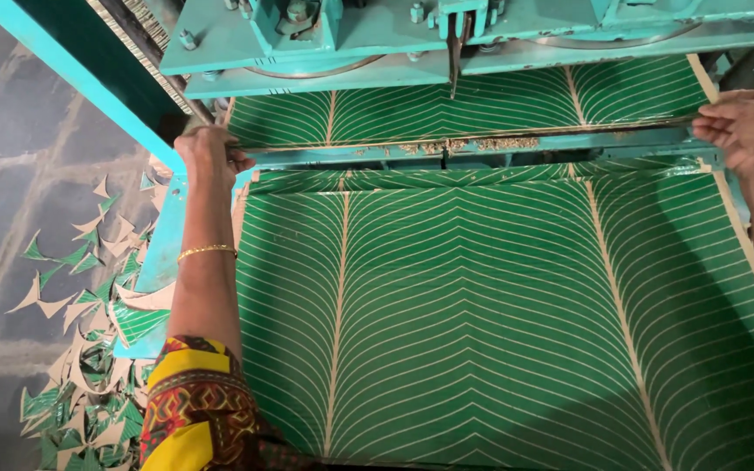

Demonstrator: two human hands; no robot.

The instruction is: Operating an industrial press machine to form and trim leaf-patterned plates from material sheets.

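At the mouth of a teal press machine (351, 35), a broad green sheet (482, 323) printed with pale leaf veins, spread flat across the bed and reaching in under the machine head. At its far left corner, the left hand (209, 155), fingers curled shut on the sheet's edge just beside the crossbar (482, 150). At the far right corner, the right hand (748, 129), fingers bent together over the opposite edge, thumb side hidden, so pinching or merely pressing cannot be told. A gold bangle (206, 252) on the left wrist, another on the right. Down on the stone floor (10, 131) to the left, a scatter of small triangular offcuts (89, 349), green on one face and tan on the other. Along the crossbar, a line of brownish crumbs.

Judging from the matched grip at both corners, the step in hand: feeding and squaring the sheet under the die. For the next move, seemingly needed: an even push from both sides so the printed midrib stays straight, and fingers kept well clear of the gap beneath the head.
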